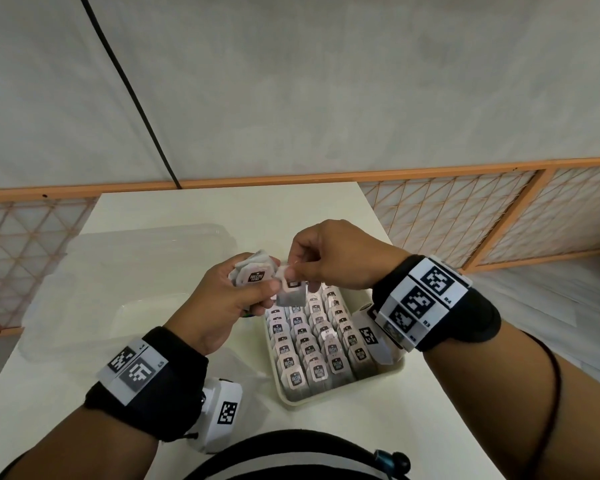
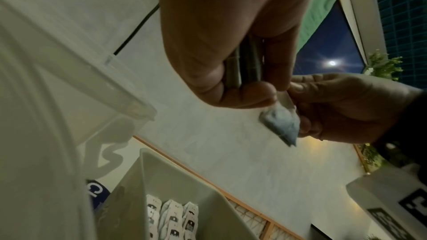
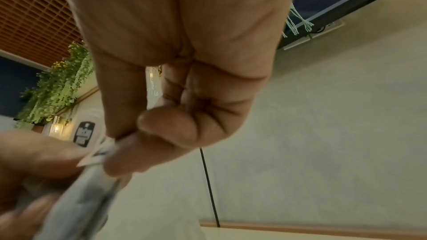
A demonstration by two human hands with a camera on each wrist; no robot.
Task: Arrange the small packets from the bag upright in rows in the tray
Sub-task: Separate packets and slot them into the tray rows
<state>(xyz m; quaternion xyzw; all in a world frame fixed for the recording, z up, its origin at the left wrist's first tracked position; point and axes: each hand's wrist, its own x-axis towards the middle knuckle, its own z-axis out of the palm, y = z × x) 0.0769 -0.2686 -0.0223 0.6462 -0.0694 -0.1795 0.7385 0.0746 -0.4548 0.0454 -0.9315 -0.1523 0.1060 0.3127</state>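
Head view, frame centre: right hand (image 1: 321, 258) pinches one packet (image 1: 291, 291) hanging long-axis vertical above the tray (image 1: 284, 398); left hand (image 1: 222, 299) grips the remaining stack (image 1: 253, 271).

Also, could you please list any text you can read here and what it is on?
"R4", "R3": on the right wristband.
Lettering on the left wristband: too small to read.
Dark labels on the packets: blurred, unreadable.
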